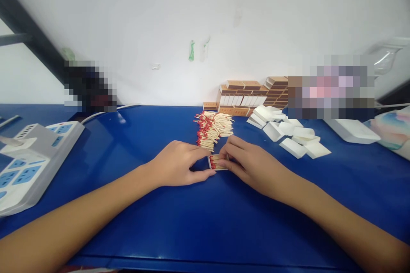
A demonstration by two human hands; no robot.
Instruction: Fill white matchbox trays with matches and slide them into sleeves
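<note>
A small white matchbox tray (210,163) holding red-headed matches lies on the blue table between my hands. My left hand (179,163) grips the tray's left end, thumb at the near edge and fingers at the far edge. Over the tray's right part, my right hand (245,160) has its fingertips bent together on the matches; whether it pinches any is hidden. Just beyond the tray lies a heap of loose matches (211,130), most red heads toward the left.
Brown matchboxes (243,111) are stacked against the wall, with white empty trays (272,131) scattered at the right. A white box (354,131) lies farther right. On the left sits a power strip (41,179) with a cable. The table's front edge (179,261) runs below.
</note>
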